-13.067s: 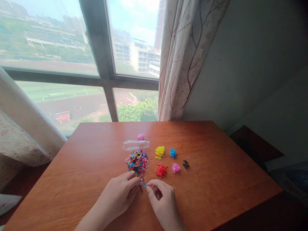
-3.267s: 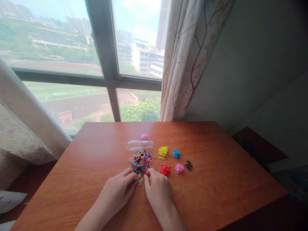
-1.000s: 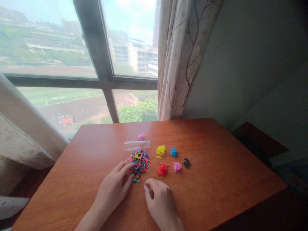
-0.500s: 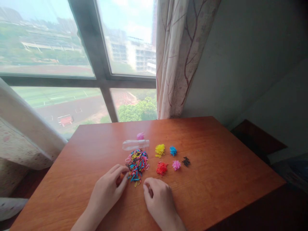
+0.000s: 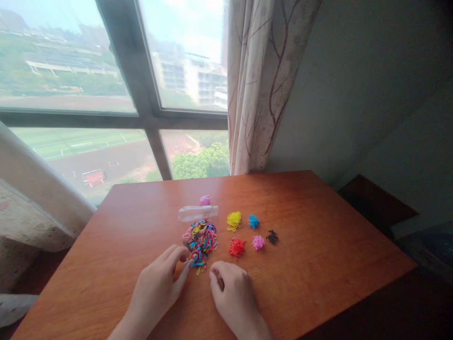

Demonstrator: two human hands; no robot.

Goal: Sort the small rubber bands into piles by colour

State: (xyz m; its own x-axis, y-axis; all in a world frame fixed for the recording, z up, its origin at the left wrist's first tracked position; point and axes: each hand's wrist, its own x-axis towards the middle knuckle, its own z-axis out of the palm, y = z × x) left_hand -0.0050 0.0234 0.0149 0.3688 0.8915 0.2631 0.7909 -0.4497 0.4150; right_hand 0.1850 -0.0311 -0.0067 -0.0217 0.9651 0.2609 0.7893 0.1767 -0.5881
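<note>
A heap of mixed-colour rubber bands [image 5: 202, 241] lies on the wooden table. My left hand [image 5: 161, 278] is at the heap's lower left edge, thumb and forefinger slightly apart and touching the bands, with nothing visibly held. To the right of the heap's near end, my right hand [image 5: 233, 290] rests on the table with its fingers curled and thumb against forefinger. Whatever may be in that pinch is hidden. Sorted by colour, small piles lie further right: yellow bands [image 5: 234, 220], blue bands [image 5: 253, 221], red bands [image 5: 237, 247], pink bands [image 5: 258, 242] and black bands [image 5: 272, 237].
Behind the heap lies a clear plastic tube or bottle [image 5: 198, 213], with a pink object [image 5: 205, 200] just beyond it. The brown table [image 5: 318, 264] backs onto a large window, with a patterned curtain [image 5: 251, 94] on its right side.
My left thumb and forefinger have parted a little and sit slightly lower on the heap. My right hand holds nearly the same pose. The view has shifted slightly.
</note>
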